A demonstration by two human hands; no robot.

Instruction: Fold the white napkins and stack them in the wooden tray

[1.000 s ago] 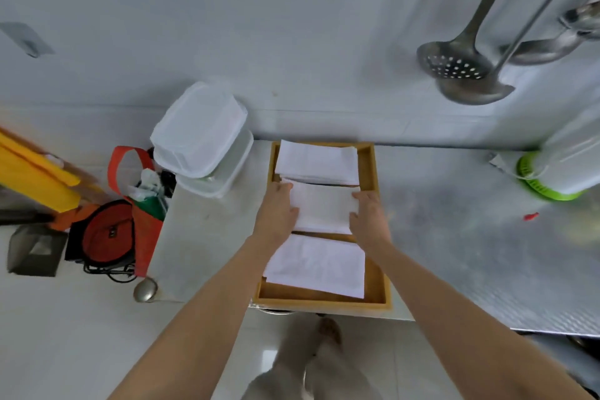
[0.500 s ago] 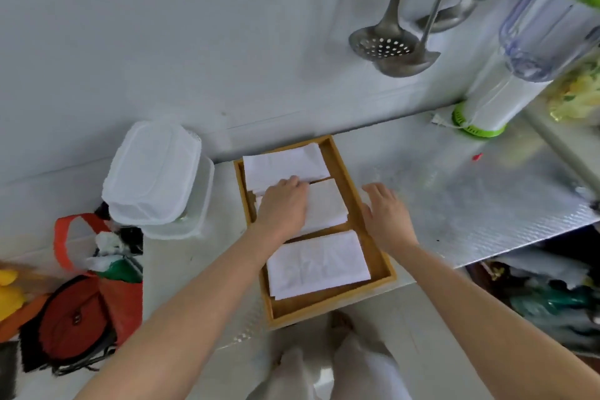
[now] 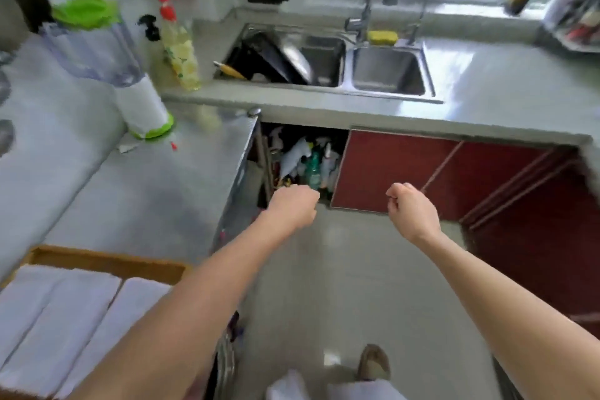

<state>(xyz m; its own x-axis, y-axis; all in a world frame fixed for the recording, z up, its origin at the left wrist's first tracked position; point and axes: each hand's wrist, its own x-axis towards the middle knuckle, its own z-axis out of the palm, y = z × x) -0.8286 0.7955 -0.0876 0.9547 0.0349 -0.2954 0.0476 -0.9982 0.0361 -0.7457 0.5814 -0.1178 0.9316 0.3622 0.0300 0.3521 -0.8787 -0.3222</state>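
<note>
- Head view: left hand (image 3: 293,206) and right hand (image 3: 411,209) curled, empty, over the floor.
- Napkins (image 3: 61,321) lie folded in the tray (image 3: 107,261) (bottom-left).
- Risk: a passing forearm could ruffle them.

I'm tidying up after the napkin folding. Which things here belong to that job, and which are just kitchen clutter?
Job: folded white napkins; wooden tray.

Clutter: blender; yellow bottle; sink; yellow sponge; spray bottles under the counter.
</note>
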